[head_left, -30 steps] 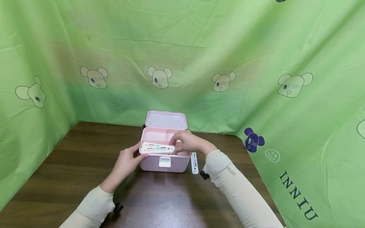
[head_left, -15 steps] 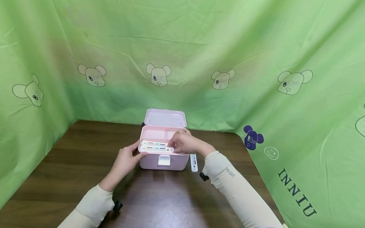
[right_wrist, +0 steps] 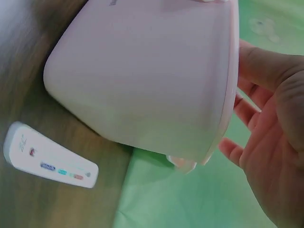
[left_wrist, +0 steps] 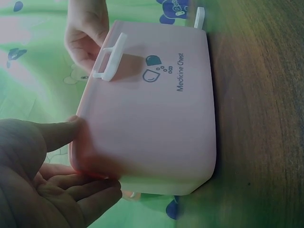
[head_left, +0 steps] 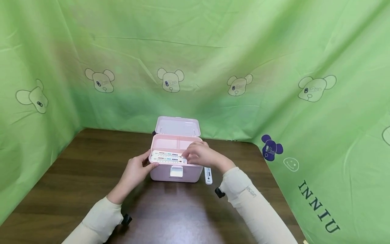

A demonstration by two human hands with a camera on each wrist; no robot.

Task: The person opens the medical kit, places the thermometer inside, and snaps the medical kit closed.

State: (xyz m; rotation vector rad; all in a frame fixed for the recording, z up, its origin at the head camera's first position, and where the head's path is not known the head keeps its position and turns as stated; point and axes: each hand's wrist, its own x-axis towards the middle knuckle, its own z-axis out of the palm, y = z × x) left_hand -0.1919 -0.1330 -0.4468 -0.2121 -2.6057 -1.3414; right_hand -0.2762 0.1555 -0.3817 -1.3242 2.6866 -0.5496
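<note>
A pink medicine chest stands open on the brown table, its lid tilted up at the back. Two white thermometer cases lie across its front compartment. My left hand rests at the chest's left front corner, thumb on the rim and fingers loosely extended along the side. My right hand reaches over the right part of the chest, fingertips at the right end of the cases. In the right wrist view its palm is spread beside the chest's wall, with the fingertips hidden behind the rim.
Another white thermometer case lies on the table just right of the chest and shows in the right wrist view. The chest's white latch sticks out at the front. Green cloth with bear prints walls the table on three sides.
The white cases have settled from the front rim lower into the chest. My right hand has slid slightly right and down. The left hand stays at the corner.
</note>
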